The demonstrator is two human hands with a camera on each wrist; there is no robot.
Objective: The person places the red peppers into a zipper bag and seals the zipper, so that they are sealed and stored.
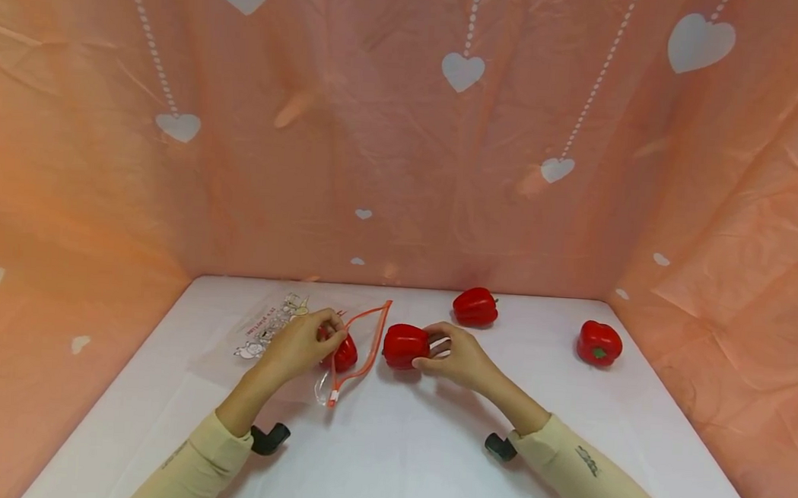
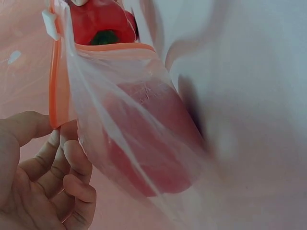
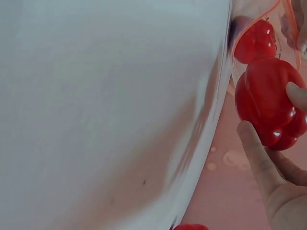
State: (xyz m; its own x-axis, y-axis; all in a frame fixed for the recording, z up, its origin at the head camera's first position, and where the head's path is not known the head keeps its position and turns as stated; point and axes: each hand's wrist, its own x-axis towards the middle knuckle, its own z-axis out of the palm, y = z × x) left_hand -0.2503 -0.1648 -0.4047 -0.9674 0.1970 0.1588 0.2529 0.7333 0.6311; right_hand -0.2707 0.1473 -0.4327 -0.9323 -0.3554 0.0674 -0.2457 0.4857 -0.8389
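Observation:
My left hand (image 1: 305,344) pinches the orange-edged rim of a clear zip bag (image 2: 115,72), whose mouth gapes toward the right. Inside the bag lies one red bell pepper (image 2: 148,143), seen blurred through the plastic. With fingers and thumb, my right hand (image 1: 457,355) grips a second red bell pepper (image 1: 405,346) just outside the bag's mouth. In the left wrist view its green stem points toward the opening. The white slider (image 2: 50,24) sits at one end of the orange zip.
Two more red bell peppers stay on the white table (image 1: 400,462): one at the back (image 1: 475,307), another at the right (image 1: 599,343). Printed cartoon figures mark the bag's flat left part. A peach cloth with hearts (image 1: 404,165) walls the back and sides.

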